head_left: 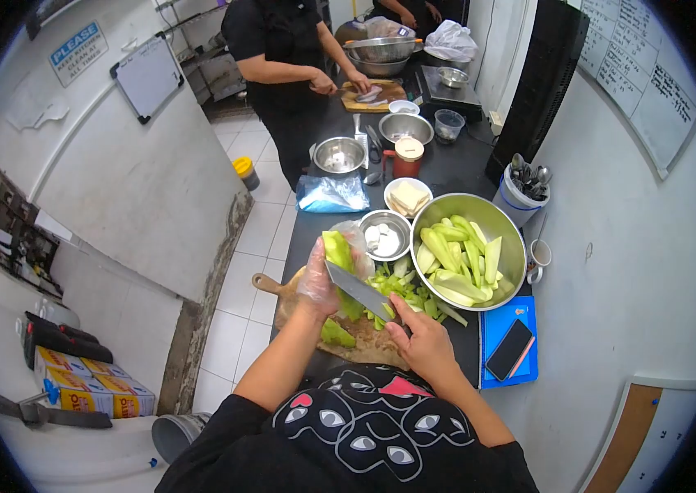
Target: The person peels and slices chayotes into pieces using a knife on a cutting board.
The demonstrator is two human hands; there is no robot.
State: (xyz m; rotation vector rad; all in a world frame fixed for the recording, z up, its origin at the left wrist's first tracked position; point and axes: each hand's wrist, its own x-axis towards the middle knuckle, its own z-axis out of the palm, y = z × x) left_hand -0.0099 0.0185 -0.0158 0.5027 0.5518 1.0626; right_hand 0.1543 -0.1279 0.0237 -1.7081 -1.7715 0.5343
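My left hand (317, 283), in a clear plastic glove, holds up a green vegetable piece (338, 252) above the wooden cutting board (285, 306). My right hand (423, 335) is closed on the handle of a knife (354, 286), whose broad blade points up and left, close to the vegetable. Chopped green pieces (401, 285) lie heaped at the board's right side, and green peel (336, 334) rests near its middle. Beyond the heap, a large metal bowl (514, 246) holds long pale-green wedges. The small metal bowl (384, 236) behind the board contains white pieces.
A phone (509, 349) lies on a blue folder (531, 311) at right. Farther back are a foil bag (331, 195), a red container (406, 160), a metal bowl (339, 155) and a utensil bucket (514, 200). Another person (278, 82) cuts at a far board (389, 88).
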